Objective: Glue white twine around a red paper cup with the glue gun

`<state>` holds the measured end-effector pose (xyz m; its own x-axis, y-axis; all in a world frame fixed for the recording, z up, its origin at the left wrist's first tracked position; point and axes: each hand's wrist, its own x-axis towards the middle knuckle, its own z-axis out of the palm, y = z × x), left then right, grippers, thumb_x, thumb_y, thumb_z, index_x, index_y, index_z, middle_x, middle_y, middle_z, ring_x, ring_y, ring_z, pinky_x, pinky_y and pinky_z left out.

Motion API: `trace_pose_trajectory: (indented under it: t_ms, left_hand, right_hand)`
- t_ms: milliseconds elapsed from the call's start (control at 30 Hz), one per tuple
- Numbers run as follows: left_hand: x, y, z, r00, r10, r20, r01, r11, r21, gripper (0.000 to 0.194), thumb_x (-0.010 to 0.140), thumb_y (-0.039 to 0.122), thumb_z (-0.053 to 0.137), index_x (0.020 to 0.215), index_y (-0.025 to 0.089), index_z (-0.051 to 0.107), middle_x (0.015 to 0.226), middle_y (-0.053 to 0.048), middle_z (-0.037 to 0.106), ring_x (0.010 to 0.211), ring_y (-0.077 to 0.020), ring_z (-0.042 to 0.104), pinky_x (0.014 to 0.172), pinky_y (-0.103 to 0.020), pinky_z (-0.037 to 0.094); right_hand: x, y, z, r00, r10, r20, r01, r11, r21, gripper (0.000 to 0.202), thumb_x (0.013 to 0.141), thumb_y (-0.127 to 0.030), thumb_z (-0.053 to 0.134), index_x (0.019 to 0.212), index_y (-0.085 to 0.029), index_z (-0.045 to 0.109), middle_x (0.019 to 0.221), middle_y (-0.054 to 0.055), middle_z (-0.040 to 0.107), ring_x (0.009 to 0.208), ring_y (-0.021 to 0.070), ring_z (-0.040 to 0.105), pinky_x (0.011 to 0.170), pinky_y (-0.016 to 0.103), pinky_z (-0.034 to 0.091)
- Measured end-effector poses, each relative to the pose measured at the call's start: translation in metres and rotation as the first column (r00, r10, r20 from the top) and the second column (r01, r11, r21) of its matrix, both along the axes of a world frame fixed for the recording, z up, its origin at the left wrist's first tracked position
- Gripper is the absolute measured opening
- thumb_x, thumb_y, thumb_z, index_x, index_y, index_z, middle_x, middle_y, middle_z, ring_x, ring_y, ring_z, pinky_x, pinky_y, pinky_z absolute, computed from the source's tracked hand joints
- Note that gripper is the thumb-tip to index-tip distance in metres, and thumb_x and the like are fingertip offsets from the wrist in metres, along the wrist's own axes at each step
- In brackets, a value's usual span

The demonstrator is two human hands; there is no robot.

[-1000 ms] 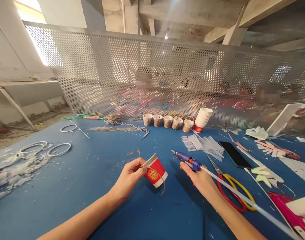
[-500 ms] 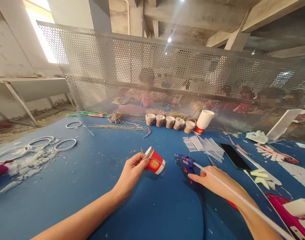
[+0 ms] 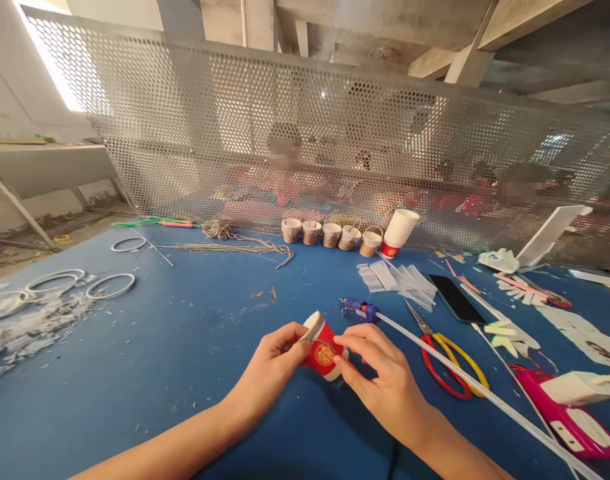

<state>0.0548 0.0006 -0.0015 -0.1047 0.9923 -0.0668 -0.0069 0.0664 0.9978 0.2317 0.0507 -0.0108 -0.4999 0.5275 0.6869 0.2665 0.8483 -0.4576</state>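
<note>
Over the blue table point(image 3: 185, 360) both hands meet on a small red paper cup point(image 3: 325, 351) with a gold emblem and a white rim. My left hand point(image 3: 272, 357) pinches a strand of cord against the cup's rim. From the right, the fingers of my right hand point(image 3: 379, 373) close on the cup's side and bottom. The purple glue gun point(image 3: 359, 308) with its long clear glue stick point(image 3: 465, 383) lies on the table just behind my right hand, with nothing holding it.
Red and yellow scissors point(image 3: 445, 363), a black phone point(image 3: 455, 300), clear strips point(image 3: 397, 279), a pink tool point(image 3: 567, 417). At the mesh screen point(image 3: 305, 133): several wrapped cups point(image 3: 329, 235), a cup stack point(image 3: 399, 232), cord bundle point(image 3: 229, 240). White rings point(image 3: 75, 283) at left. People sit behind the screen.
My right hand set the glue gun down on the table and moved left onto the cup. My left hand kept its hold on the cup and drew it slightly nearer.
</note>
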Motion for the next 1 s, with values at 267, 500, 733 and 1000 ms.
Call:
trace_pose_trajectory:
  t_ms: [267, 500, 733, 1000]
  left_hand:
    - [0.0082, -0.0027, -0.0018, 0.996, -0.090, -0.002, 0.090, 0.995, -0.038, 0.018, 0.077, 0.031, 0.059, 0.070, 0.015, 0.063, 0.067, -0.001, 0.063, 0.066, -0.0160, 0.054, 0.065, -0.026, 0.042]
    - [0.0087, -0.0035, -0.0019, 0.988, -0.148, -0.035, 0.145, 0.987, -0.066, 0.019, 0.074, 0.033, 0.059, 0.074, 0.015, 0.064, 0.066, 0.001, 0.059, 0.064, -0.0144, 0.050, 0.061, -0.024, 0.039]
    - [0.0076, -0.0042, 0.0000, 0.987, -0.154, -0.049, 0.151, 0.987, -0.057, 0.013, 0.070, 0.024, 0.054, 0.071, 0.015, 0.064, 0.066, 0.001, 0.058, 0.066, -0.0145, 0.049, 0.062, -0.024, 0.039]
    - [0.0068, -0.0041, -0.0019, 0.988, -0.141, -0.055, 0.137, 0.988, -0.071, 0.020, 0.072, 0.035, 0.061, 0.068, 0.015, 0.060, 0.062, 0.002, 0.054, 0.061, -0.0132, 0.045, 0.057, -0.023, 0.037]
  right_hand:
    - [-0.0021, 0.0009, -0.0009, 0.992, -0.082, 0.094, 0.070, 0.990, 0.123, 0.017, 0.087, -0.010, 0.051, 0.077, -0.018, 0.063, 0.070, 0.003, 0.060, 0.065, 0.0148, 0.055, 0.060, 0.028, 0.048]
    - [-0.0023, 0.0021, -0.0038, 0.987, -0.123, 0.099, 0.103, 0.977, 0.188, 0.018, 0.086, -0.007, 0.048, 0.073, -0.019, 0.054, 0.068, 0.002, 0.059, 0.065, 0.0145, 0.053, 0.062, 0.028, 0.044]
    - [-0.0028, 0.0037, -0.0070, 0.983, -0.156, 0.093, 0.136, 0.972, 0.194, 0.017, 0.082, -0.007, 0.049, 0.071, -0.019, 0.051, 0.066, 0.001, 0.059, 0.064, 0.0143, 0.055, 0.061, 0.029, 0.039]
    - [-0.0031, 0.0024, -0.0043, 0.984, -0.157, 0.085, 0.138, 0.972, 0.192, 0.018, 0.081, -0.006, 0.049, 0.070, -0.020, 0.050, 0.065, -0.001, 0.059, 0.062, 0.0131, 0.055, 0.061, 0.028, 0.037]
